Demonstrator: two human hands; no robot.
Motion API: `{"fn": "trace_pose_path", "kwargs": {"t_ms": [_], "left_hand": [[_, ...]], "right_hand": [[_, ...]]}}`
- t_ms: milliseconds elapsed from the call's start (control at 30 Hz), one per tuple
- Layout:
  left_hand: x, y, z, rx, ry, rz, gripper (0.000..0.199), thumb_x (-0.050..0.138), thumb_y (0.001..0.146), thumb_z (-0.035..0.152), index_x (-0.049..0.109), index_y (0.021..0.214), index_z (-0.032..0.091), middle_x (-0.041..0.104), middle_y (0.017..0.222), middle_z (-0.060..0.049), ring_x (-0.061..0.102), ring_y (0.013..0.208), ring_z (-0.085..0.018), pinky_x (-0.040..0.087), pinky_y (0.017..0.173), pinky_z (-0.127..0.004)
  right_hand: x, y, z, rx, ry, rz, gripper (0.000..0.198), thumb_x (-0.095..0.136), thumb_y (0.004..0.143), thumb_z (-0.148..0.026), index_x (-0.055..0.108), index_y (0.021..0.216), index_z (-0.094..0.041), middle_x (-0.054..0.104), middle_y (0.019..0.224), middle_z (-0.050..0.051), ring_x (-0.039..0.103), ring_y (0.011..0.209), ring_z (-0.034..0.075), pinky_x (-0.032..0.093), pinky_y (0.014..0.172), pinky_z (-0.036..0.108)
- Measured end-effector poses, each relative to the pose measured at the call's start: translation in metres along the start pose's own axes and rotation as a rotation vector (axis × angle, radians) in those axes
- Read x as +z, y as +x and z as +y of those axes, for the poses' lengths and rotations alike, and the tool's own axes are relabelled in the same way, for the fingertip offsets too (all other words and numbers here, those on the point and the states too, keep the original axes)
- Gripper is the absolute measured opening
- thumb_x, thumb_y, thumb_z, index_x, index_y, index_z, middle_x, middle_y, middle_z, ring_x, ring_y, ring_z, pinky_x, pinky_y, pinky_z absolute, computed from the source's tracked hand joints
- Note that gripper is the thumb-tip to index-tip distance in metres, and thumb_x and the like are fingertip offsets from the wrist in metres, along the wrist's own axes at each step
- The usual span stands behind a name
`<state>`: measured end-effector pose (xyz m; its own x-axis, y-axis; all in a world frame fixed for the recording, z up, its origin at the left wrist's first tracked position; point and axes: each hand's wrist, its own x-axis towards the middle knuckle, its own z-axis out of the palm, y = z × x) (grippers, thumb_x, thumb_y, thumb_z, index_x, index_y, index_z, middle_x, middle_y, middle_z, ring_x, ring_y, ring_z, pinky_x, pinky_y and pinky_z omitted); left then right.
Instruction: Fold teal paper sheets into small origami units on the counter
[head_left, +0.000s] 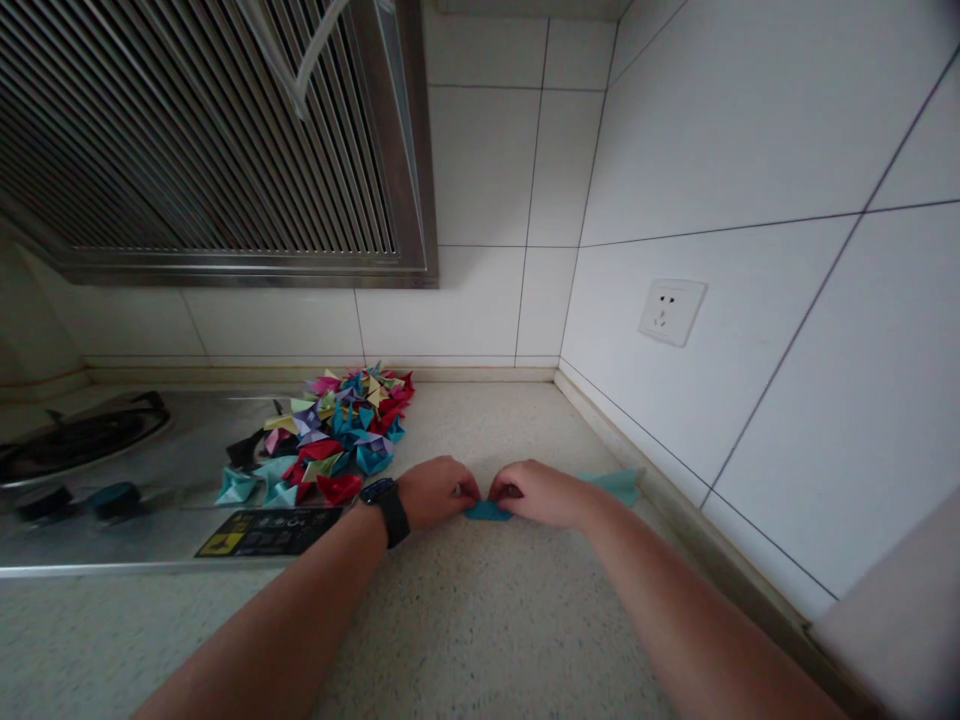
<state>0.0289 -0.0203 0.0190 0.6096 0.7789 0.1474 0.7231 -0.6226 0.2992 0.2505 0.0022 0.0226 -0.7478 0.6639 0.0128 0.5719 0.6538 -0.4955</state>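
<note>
Head view: The upper edge of the folded blue paper [487, 511] is covered by the fingertips, and its full shape cannot be made out. The pale green paper [621, 486], right of centre in the frame, is partly hidden by the right arm. The stove [187, 440] is cut off at the left edge, and the range hood [405, 200] at the top and left edges. The print on the black label [266, 532] is too small to be read.

The left hand [437, 492] is curled, with thumb and fingertips closed on the left end of the blue paper. The right end is pinched likewise by the right hand [541, 492]. The paper is located just below the centre of the frame, over the counter [480, 620]; whether contact is made cannot be told.

A black watch [385, 505] is worn on the left wrist. A heap of coloured folded papers [337, 430] is piled left of centre, partly on the stove, near the left hand. A socket [673, 312] is mounted on the right wall.
</note>
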Motion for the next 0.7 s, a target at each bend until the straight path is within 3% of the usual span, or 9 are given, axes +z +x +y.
{"fn": "trace_pose_path", "kwargs": {"t_ms": [700], "left_hand": [[-0.0074,-0.0060,0.0016,-0.037,0.075,-0.042,0.022,0.054,0.078,0.028,0.069,0.092,0.020,0.067,0.085,-0.003,0.059,0.081,-0.018,0.040,0.071,-0.027]], "right_hand": [[-0.0037,-0.0020,0.0006,0.006,-0.124,-0.022,0.024,0.053,0.074,-0.018,0.069,0.091,-0.020,0.069,0.085,0.001,0.061,0.071,0.011,0.039,0.061,0.020]]}}
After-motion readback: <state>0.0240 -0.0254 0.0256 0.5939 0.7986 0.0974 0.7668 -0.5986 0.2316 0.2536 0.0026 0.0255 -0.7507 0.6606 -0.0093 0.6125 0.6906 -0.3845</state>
